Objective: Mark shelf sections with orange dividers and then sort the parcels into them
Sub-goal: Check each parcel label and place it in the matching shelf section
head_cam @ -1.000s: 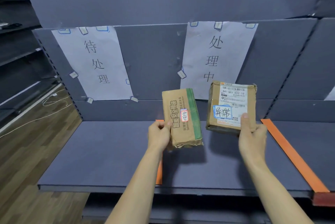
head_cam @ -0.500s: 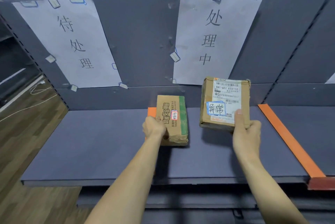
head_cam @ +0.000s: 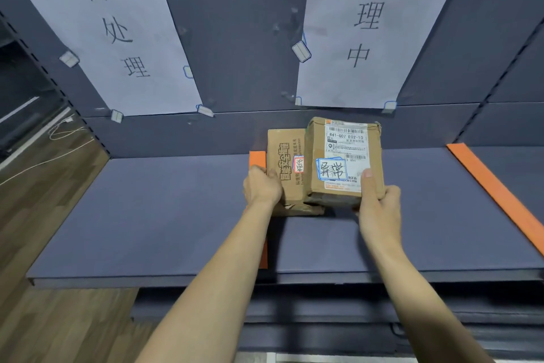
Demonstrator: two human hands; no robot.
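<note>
My left hand [head_cam: 263,186] grips a brown parcel with a red-edged sticker [head_cam: 287,168], which rests on the dark shelf [head_cam: 147,215] just right of the middle orange divider [head_cam: 257,158]. My right hand [head_cam: 378,201] holds a second brown parcel with a white shipping label and a blue-edged sticker [head_cam: 343,156], raised slightly and overlapping the first parcel's right side. My left arm hides most of the middle divider. Another orange divider [head_cam: 494,195] lies on the shelf at the right.
Two white paper signs are taped to the back panel: one [head_cam: 117,33] above the left section, one [head_cam: 371,27] above the middle section. Wooden floor [head_cam: 44,186] with a white cable lies at the left. Lower shelves [head_cam: 323,303] sit below.
The left-hand parcel went down from the air onto the shelf beside the middle divider. My right hand brought its parcel leftward until it overlaps the first. The camera moved closer.
</note>
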